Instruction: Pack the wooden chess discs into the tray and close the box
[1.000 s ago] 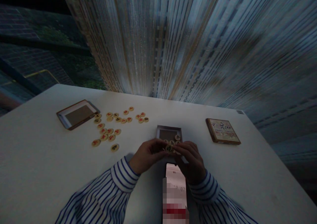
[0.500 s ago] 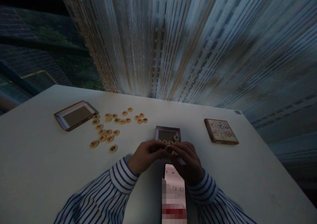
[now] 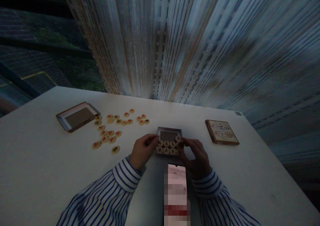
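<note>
A small open box [image 3: 170, 129] stands on the table before me, with rows of round Chinese chess pieces [image 3: 166, 150] in its near part, black characters up. My left hand [image 3: 143, 151] is at the box's left wall, thumb and fingers closed on its rim. At the right side, my right hand [image 3: 197, 156] pinches a tilted chess piece [image 3: 180, 144] between thumb and fingers, over the right end of the rows. The box's far part shows its bare dark floor, apart from one piece [image 3: 177, 138] at the right.
Loose chess pieces [image 3: 110, 133], red and black, lie scattered at the left. Beyond them sits an open tray-like box part [image 3: 72, 129]. A closed box with a printed lid [image 3: 223, 132] is at the right. A phone [image 3: 176, 176] lies nearest me. A string curtain [image 3: 160, 46] hangs behind the table [image 3: 62, 172].
My hands have moved apart from the piece they both held. The left went to the box's left rim; the right carried the piece to the box's right side.
</note>
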Tool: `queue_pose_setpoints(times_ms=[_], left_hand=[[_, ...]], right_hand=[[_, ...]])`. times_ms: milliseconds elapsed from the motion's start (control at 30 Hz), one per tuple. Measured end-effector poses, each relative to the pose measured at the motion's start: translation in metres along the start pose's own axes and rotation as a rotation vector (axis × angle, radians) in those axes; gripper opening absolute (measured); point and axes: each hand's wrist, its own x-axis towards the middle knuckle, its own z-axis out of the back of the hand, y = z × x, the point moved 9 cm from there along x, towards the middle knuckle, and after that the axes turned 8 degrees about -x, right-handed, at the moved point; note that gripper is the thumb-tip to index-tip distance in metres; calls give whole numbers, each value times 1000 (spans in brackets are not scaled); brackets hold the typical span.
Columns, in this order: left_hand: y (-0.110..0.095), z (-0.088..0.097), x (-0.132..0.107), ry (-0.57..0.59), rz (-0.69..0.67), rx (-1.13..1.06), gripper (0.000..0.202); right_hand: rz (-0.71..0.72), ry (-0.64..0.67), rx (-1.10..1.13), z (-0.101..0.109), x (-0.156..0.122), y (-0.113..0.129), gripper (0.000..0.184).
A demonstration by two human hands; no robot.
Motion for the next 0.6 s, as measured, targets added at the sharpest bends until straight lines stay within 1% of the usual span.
queue_pose_setpoints(times_ms=[100,167,233,333,467,600], left_hand=[[1,10,4,-70,-53,104,27],[1,13,4,-94,-73,157,29],[2,14,5,-102,-83,190,31],[1,12,5,-94,-104,210,30],[2,9,5,-69,-115,218,30],[2,8,5,-58,-112,226,30]], right_hand=[[-18,10,-46,3,2,-8,30],[-24,31,-63,5,6,-12,25],[-29,79,-68,6,12,-15,22],[-10,211,-78,1,22,-18,16],[44,408,-119,-9,35,-16,15],[37,594,-155,-24,48,-15,14]])
